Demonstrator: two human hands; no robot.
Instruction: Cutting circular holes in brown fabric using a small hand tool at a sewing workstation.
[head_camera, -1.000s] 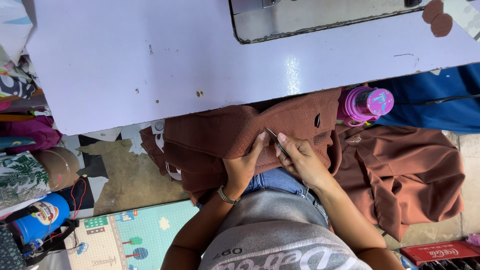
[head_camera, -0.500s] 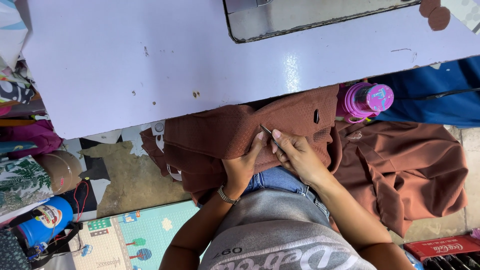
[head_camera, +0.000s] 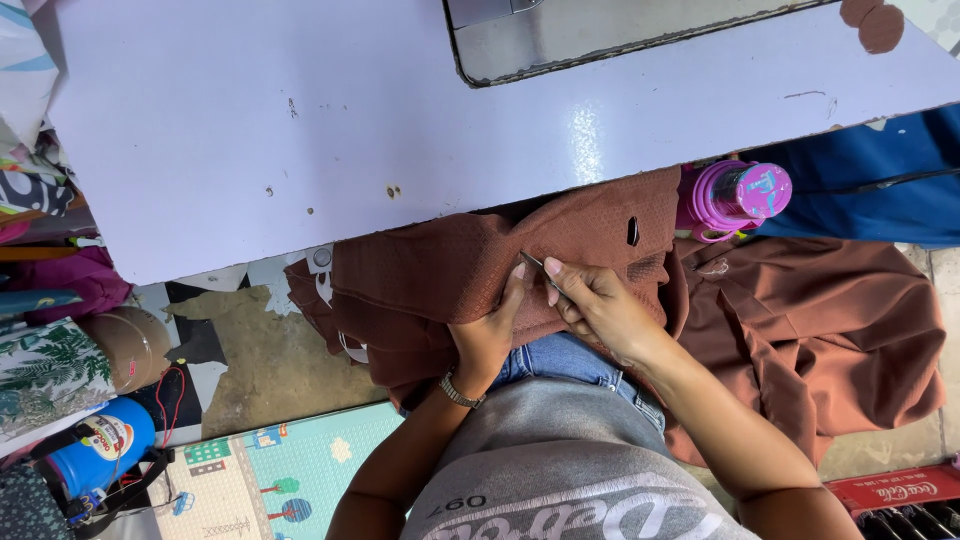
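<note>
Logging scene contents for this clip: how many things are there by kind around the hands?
Brown fabric pieces: 2 (brown cloth on lap, brown cloth on floor)
Bottles: 2 (pink lidded bottle, blue bottle)
Thin metal tool, in right hand: 1
Total: 5

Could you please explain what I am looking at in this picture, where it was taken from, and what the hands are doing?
This picture comes from a camera worn on a person's head, looking straight down at their lap. There is no machine arm here, only two bare hands. The pale lilac table fills the top, with a recessed metal plate set into it. Brown fabric lies over the person's lap below the table edge and spills to the floor on the right. The left hand, with a wristwatch, presses the fabric down. The right hand pinches a small thin metal tool against the cloth. A pink bottle stands beside the fabric, and a blue bottle lies at lower left.
</note>
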